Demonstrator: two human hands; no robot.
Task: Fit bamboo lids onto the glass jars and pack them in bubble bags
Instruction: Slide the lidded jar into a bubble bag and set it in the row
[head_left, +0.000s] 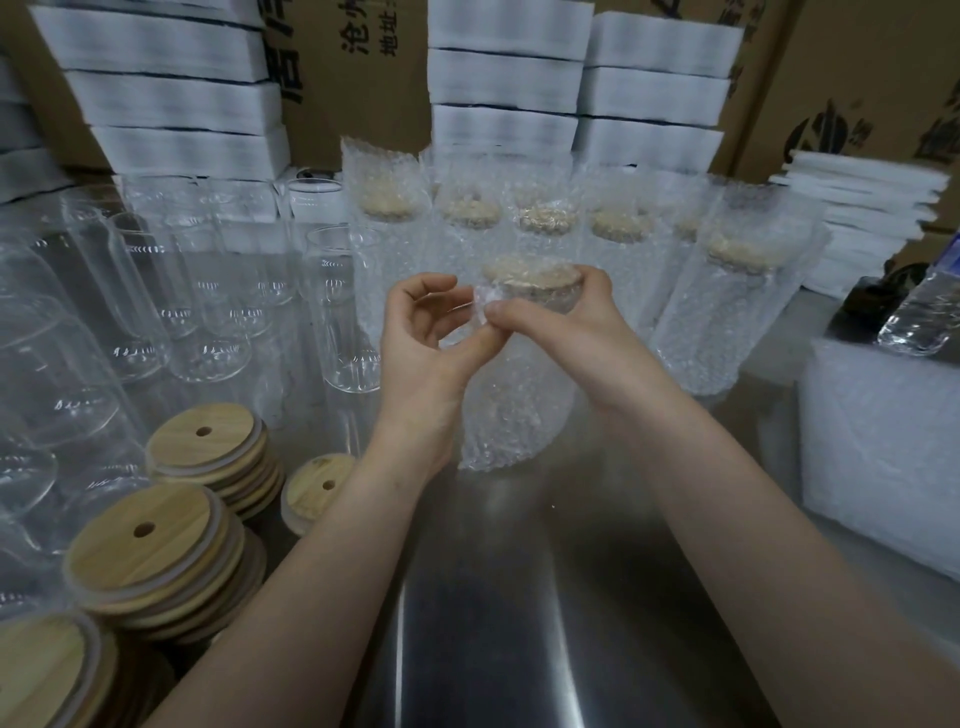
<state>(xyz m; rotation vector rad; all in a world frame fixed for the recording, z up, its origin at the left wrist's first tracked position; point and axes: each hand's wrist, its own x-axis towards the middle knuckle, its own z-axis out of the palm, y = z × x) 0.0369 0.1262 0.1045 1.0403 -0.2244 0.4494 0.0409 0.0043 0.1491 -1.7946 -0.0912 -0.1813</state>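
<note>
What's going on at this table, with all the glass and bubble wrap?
A person is packing glass jars by hand. The left hand and right hand hold the top of a bubble bag standing on the steel table; a bamboo lid shows through the wrap. A row of bagged jars stands behind it. To the left are bare glass jars and stacks of bamboo lids.

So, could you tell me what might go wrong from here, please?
The left hand and right hand grip only the bubble bag top at the bamboo lid; a tug might tip the jar on the steel table. The left forearm lies close to bare glass jars and lid stacks; a sweep could knock them.
</note>
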